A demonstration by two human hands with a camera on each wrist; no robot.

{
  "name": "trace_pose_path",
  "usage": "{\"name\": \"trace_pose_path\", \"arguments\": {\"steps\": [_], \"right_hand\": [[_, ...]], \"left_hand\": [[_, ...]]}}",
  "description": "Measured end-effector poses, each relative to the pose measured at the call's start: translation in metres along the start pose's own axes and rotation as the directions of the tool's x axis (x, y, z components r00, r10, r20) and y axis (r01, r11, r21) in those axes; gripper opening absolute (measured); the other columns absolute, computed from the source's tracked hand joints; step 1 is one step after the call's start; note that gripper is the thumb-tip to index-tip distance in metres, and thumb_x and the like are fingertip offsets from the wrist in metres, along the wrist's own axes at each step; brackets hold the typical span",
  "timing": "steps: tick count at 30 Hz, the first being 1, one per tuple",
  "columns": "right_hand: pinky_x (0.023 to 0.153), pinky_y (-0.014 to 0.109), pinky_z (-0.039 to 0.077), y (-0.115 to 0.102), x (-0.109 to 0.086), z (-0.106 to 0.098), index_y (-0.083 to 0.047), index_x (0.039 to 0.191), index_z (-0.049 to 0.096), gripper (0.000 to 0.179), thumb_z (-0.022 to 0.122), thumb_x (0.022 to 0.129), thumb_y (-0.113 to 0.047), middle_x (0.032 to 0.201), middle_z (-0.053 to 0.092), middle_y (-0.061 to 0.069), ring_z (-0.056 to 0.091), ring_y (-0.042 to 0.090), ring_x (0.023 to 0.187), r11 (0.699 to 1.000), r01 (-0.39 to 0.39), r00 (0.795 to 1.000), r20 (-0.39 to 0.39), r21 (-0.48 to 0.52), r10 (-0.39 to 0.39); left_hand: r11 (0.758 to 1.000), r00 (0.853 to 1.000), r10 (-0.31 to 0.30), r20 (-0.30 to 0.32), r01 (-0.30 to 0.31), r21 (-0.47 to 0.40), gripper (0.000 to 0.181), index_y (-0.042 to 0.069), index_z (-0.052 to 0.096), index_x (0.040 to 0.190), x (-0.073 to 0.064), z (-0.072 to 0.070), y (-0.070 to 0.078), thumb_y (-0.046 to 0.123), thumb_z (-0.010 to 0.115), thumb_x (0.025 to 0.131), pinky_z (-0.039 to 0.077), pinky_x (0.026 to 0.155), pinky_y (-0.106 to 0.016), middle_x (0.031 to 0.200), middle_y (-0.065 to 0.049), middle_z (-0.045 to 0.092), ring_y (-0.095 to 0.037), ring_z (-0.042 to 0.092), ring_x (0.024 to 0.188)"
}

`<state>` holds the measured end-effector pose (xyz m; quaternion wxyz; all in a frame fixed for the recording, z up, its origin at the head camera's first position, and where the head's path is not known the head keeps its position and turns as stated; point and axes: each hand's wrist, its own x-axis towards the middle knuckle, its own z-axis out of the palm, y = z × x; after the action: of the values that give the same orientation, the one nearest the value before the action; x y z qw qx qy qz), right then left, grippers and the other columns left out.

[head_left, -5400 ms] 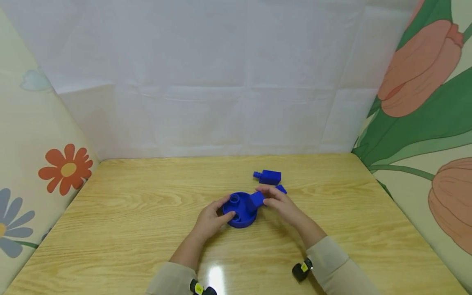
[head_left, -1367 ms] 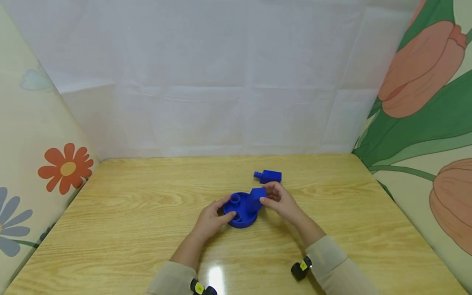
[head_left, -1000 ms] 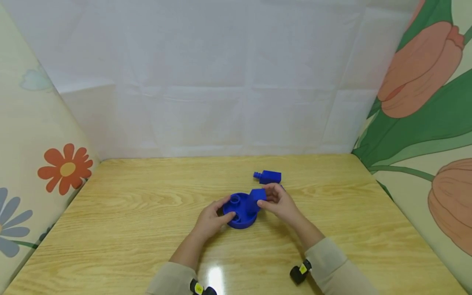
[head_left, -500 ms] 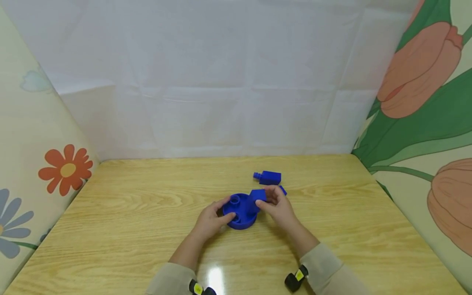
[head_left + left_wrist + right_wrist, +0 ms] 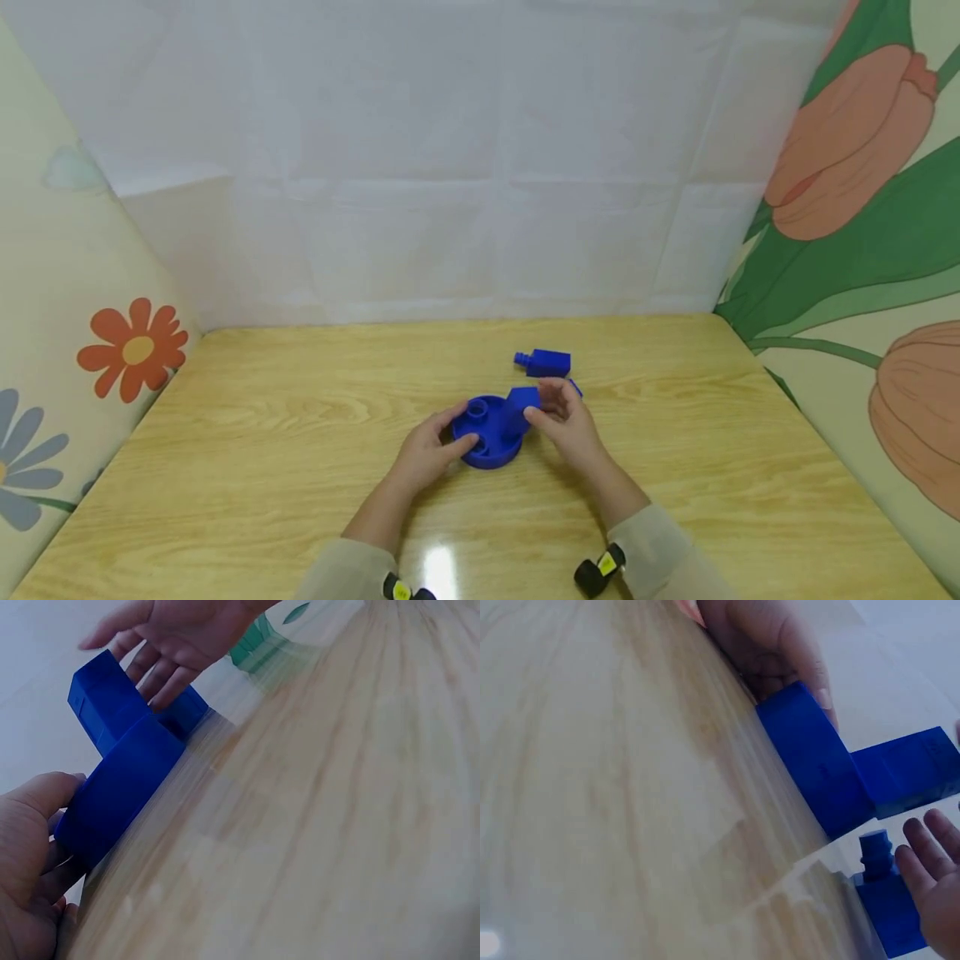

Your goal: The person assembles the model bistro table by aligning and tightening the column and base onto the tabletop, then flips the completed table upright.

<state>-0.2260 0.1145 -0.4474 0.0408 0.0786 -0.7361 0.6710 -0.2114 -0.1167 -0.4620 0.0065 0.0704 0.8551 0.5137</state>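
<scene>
A round blue plastic base [image 5: 489, 461] with a raised rim lies on the table, its inside facing up. An open ring-shaped socket [image 5: 477, 408] shows in it. My left hand [image 5: 425, 450] grips the base's left side, thumb over the rim and fingers round the outside. At the base's right side a blue rectangular block [image 5: 521, 408] stands upright; its lower end is hidden. My right hand [image 5: 572, 421] pinches the block near its top between thumb and fingers. In the left wrist view the block [image 5: 109, 697] rises from the base [image 5: 124, 791].
Behind the right hand lies another blue block [image 5: 549, 363] with a threaded stub pointing left. Part of one more blue piece [image 5: 575, 388] shows beside the right fingers. The wooden table [image 5: 285, 400] meets a white cloth [image 5: 390, 208] at the back.
The block at the base leaned to the right several seconds ago and now stands upright. Since then the right hand has shifted its hold slightly; the left hand keeps its grip on the base.
</scene>
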Motion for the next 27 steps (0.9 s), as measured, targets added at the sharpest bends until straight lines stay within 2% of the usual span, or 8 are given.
{"name": "trace_pose_path", "arguments": {"steps": [4,7,11,14,17,22,24,27], "right_hand": [[0.085,0.014,0.047,0.004,0.002,-0.015,0.008,0.129,0.047,0.037,0.059,0.096,-0.005,0.123,0.057,0.028,0.056,0.001,0.096,0.999,0.044,0.992,-0.116,0.030,-0.040],[0.089,0.018,0.045,0.008,0.008,-0.026,0.006,0.128,0.049,0.036,0.059,0.097,-0.008,0.123,0.057,0.025,0.055,0.007,0.100,1.000,0.024,0.979,-0.203,-0.011,-0.026],[0.106,0.037,0.041,0.016,0.016,-0.038,0.002,0.131,0.050,0.042,0.063,0.095,-0.013,0.131,0.054,0.023,0.051,0.026,0.119,0.992,-0.025,0.982,-0.190,-0.124,0.002],[0.114,0.049,0.033,0.024,0.022,-0.042,0.001,0.136,0.048,0.049,0.066,0.093,-0.017,0.138,0.051,0.023,0.044,0.037,0.131,0.976,-0.045,0.990,-0.142,-0.213,0.015],[0.116,0.052,0.032,0.030,0.027,-0.045,0.000,0.137,0.048,0.054,0.069,0.092,-0.021,0.142,0.050,0.024,0.042,0.040,0.135,0.958,-0.049,0.993,-0.119,-0.283,0.016],[0.117,0.050,0.032,0.032,0.030,-0.046,-0.003,0.140,0.047,0.059,0.070,0.091,-0.027,0.145,0.049,0.020,0.042,0.039,0.138,0.925,-0.066,0.996,-0.084,-0.373,0.038],[0.116,0.049,0.033,0.032,0.030,-0.045,-0.004,0.140,0.047,0.060,0.070,0.091,-0.028,0.146,0.049,0.018,0.043,0.038,0.138,0.914,-0.069,0.997,-0.070,-0.400,0.044],[0.116,0.048,0.034,0.032,0.031,-0.045,-0.003,0.140,0.047,0.060,0.070,0.090,-0.027,0.147,0.048,0.019,0.043,0.038,0.137,0.909,-0.062,0.998,-0.053,-0.412,0.044]], "left_hand": [[0.996,0.999,0.017,-0.039,-0.021,-0.086,0.051,0.002,0.054,0.138,-0.002,0.005,0.001,0.017,0.068,0.092,0.040,0.110,-0.051,0.138,-0.022,0.057,-0.038,0.052,0.128],[0.989,0.989,0.070,-0.129,-0.086,-0.119,0.048,-0.001,0.056,0.134,-0.001,0.009,0.008,0.014,0.069,0.090,0.042,0.108,-0.052,0.135,-0.022,0.058,-0.039,0.053,0.126],[0.982,0.951,0.167,-0.261,-0.185,-0.045,0.051,-0.002,0.060,0.129,0.002,0.020,0.024,0.016,0.076,0.084,0.041,0.106,-0.055,0.132,-0.022,0.059,-0.039,0.052,0.125],[0.976,0.936,0.207,-0.285,-0.217,-0.002,0.060,-0.001,0.058,0.130,0.005,0.032,0.036,0.021,0.081,0.079,0.042,0.104,-0.054,0.129,-0.021,0.058,-0.038,0.053,0.121],[0.981,0.947,0.189,-0.261,-0.192,0.015,0.068,0.000,0.055,0.132,0.008,0.046,0.047,0.029,0.083,0.077,0.044,0.102,-0.051,0.127,-0.021,0.057,-0.034,0.053,0.118],[0.997,0.970,0.078,-0.230,-0.075,0.019,0.072,0.006,0.050,0.132,0.010,0.064,0.063,0.040,0.082,0.078,0.045,0.101,-0.048,0.129,-0.015,0.053,-0.029,0.050,0.119],[0.998,0.968,0.055,-0.245,-0.053,0.015,0.070,0.007,0.050,0.131,0.012,0.070,0.067,0.041,0.081,0.078,0.046,0.101,-0.047,0.128,-0.013,0.052,-0.029,0.050,0.119],[0.998,0.953,0.063,-0.298,-0.055,0.035,0.065,0.006,0.053,0.126,0.015,0.078,0.069,0.041,0.080,0.079,0.047,0.098,-0.046,0.122,-0.013,0.054,-0.028,0.051,0.113]]}}
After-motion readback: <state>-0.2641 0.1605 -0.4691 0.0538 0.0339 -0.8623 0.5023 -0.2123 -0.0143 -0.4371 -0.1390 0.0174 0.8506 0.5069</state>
